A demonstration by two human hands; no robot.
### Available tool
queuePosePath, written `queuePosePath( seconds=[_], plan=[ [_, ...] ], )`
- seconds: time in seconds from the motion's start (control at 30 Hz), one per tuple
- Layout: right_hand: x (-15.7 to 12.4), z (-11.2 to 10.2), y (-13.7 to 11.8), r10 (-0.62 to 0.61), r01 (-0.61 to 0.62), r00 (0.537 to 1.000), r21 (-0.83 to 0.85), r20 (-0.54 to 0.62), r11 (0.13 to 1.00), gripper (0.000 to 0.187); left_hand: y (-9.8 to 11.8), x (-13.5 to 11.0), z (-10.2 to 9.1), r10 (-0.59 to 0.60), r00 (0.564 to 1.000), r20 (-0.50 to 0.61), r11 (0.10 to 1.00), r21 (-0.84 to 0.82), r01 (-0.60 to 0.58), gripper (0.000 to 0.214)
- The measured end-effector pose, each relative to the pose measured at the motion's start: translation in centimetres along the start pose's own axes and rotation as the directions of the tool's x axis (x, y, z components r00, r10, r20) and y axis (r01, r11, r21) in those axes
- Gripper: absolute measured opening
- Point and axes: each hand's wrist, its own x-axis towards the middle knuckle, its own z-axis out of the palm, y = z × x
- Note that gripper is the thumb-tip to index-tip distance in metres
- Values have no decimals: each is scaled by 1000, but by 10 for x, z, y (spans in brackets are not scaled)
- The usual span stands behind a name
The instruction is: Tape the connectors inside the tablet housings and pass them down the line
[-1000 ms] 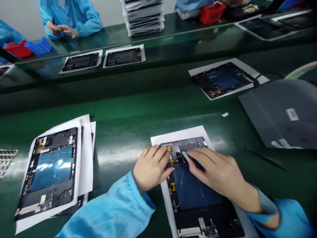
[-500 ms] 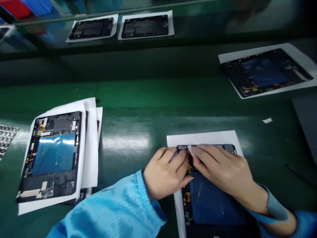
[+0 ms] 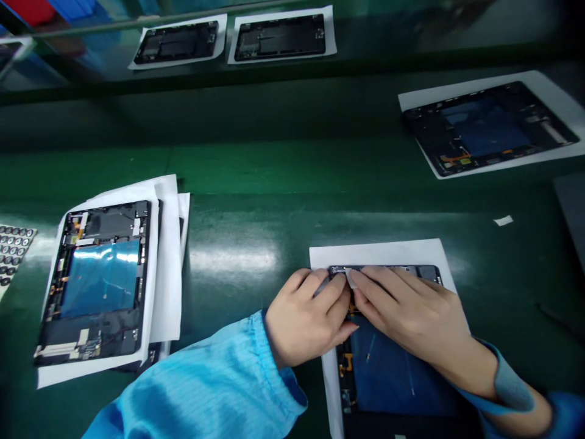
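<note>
Barely anything has shifted at the hands since half a second ago; only the view has drifted slightly, carrying the far items a little higher in the frame.

The left hand [image 3: 305, 320] and right hand [image 3: 406, 311] sit close together, curled and pressing down at the top edge of an opened tablet [image 3: 393, 372]. The tablet lies on a white sheet [image 3: 379, 253] on a green bench [image 3: 292, 164]. The right fingertips [image 3: 361, 281] touch a white strip [image 3: 351, 278] stuck at that edge, but I cannot tell whether they pinch it. A thin grey sliver [image 3: 322, 286] shows under the left fingers, too small to name.

To the left, a second tablet [image 3: 98, 283] rests on a loose paper stack [image 3: 169, 244], beside a sheet of small round pads [image 3: 13, 253]. A third tablet [image 3: 489, 125] lies on paper at upper right. Along the top edge, a red bin [image 3: 27, 9] and a blue bin [image 3: 73, 5] are cut off by the frame, so their contents are hidden.
</note>
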Motion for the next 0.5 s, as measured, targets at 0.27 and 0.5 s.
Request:
queuePosePath(
  seconds=[0.27,0.5],
  plan=[
    [1,-4,-3,-24,28,996,-45,81,999,20,1,2,0,-10,999,-54,1000,-21,9,40],
    [0,-4,-12,-15,45,970,-121,241,992,28,0,-2,-2,-19,1000,5,999,-38,19,41]
  ],
)
